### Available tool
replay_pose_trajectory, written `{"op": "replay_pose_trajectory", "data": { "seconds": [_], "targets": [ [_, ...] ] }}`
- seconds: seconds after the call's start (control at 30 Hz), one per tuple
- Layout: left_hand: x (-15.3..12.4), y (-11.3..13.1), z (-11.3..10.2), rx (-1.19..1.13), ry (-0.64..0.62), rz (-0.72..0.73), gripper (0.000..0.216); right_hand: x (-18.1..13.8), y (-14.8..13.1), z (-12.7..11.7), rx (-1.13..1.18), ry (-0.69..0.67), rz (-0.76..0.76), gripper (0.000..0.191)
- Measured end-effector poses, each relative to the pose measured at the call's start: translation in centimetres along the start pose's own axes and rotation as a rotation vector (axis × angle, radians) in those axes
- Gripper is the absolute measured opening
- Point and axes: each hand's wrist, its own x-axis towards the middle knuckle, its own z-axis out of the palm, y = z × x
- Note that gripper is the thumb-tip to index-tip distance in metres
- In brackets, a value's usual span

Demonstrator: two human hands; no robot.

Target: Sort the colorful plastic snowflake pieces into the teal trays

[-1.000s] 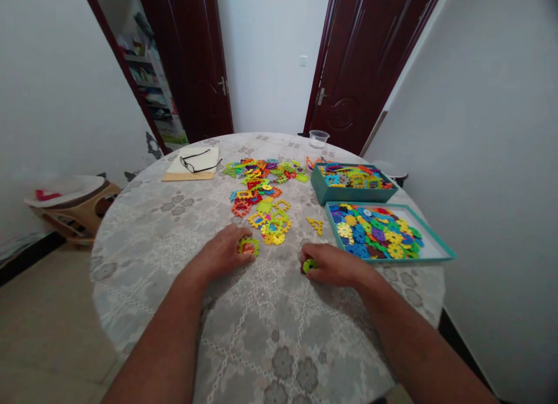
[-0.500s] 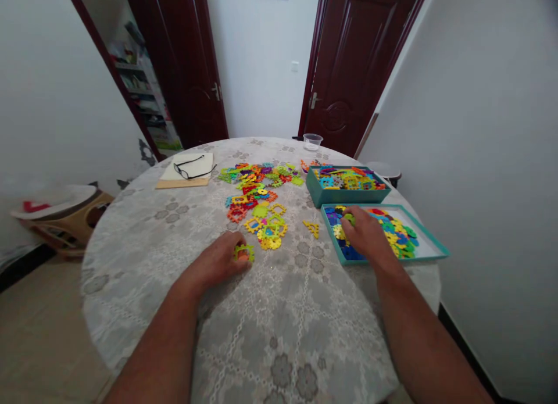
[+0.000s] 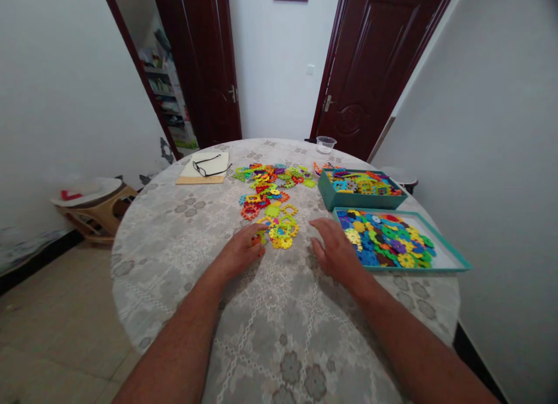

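My left hand (image 3: 242, 251) rests low over the cloth with thumb and fingers closed on plastic building pieces; green and orange edges (image 3: 258, 239) show at the fingertips, the rest hidden by the hand. Just beyond it lies a chain of yellow and lime gear-shaped pieces (image 3: 282, 235), partly overlapping. To the right, my right hand (image 3: 335, 247) hovers or rests on the tablecloth, thumb and forefinger apart, nothing visible between them. Beside that hand is a shallow tray (image 3: 453, 263) of colourful toothed discs (image 3: 392, 241).
A teal box (image 3: 361, 200) full of plastic pieces stands behind the tray. More loose pieces (image 3: 274, 174) spread across the table's middle. Glasses (image 3: 204, 170) lie on a notepad (image 3: 187, 174) at the left, and a clear bowl (image 3: 325, 143) sits at the far edge.
My right hand has left the tray and moved left onto the cloth, covering where the yellow triangular piece lay. My left hand has moved slightly forward, nearer the yellow pieces. The view has shifted left.
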Motion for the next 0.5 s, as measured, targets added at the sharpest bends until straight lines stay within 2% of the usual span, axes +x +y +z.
{"op": "replay_pose_trajectory", "data": {
  "seconds": [0.1, 0.2, 0.5],
  "targets": [
    [0.1, -0.3, 0.4, -0.088, 0.021, -0.01, 0.049, -0.5, -1.7, 2.8, 0.001, -0.167, -0.023, 0.054],
    [0.1, -0.6, 0.6, -0.19, -0.019, -0.051, 0.056, -0.6, -2.0, 4.5, -0.059, -0.224, -0.027, 0.055],
    [0.6, -0.5, 1.6, -0.267, 0.062, -0.065, 0.054, -0.7, -1.6, 5.0, -0.073, -0.209, -0.018, 0.02]
  ]
}}
